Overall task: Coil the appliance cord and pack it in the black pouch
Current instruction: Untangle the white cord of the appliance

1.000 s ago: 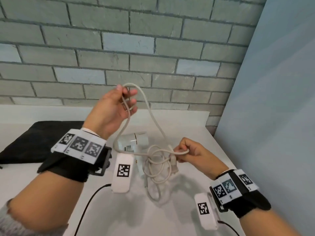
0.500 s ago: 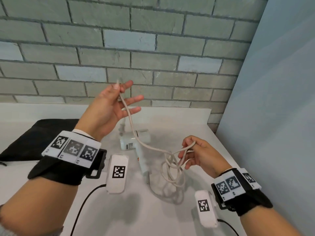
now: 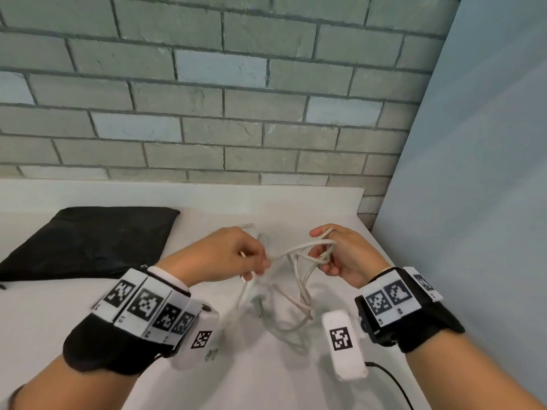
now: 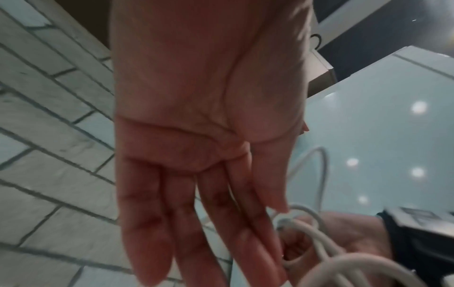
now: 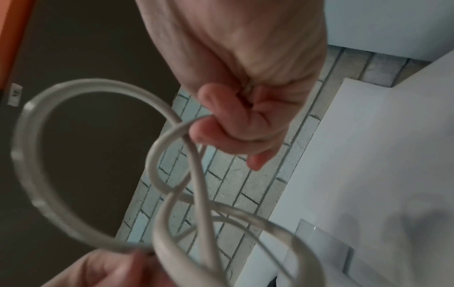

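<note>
The white cord [image 3: 299,294] hangs in several loose loops above the white table [image 3: 296,380]. My right hand [image 3: 322,255] grips the top of those loops in curled fingers; the right wrist view shows the fist [image 5: 221,132] round the cord [image 5: 27,155]. My left hand [image 3: 262,266] is just to its left and pinches a strand at its fingertips. In the left wrist view its fingers [image 4: 152,233] look nearly straight beside the cord [image 4: 319,246]. The black pouch [image 3: 85,241] lies flat at the back left. A white block [image 3: 248,225] peeks out behind my left hand.
A grey brick wall [image 3: 236,113] closes the back of the table. A pale blue panel [image 3: 473,202] stands along the right side. A small grey part [image 3: 259,303] lies on the table under the loops.
My left hand has come down from head height to just beside my right hand, bringing its strand of cord with it. My right hand has risen a little with the loops.
</note>
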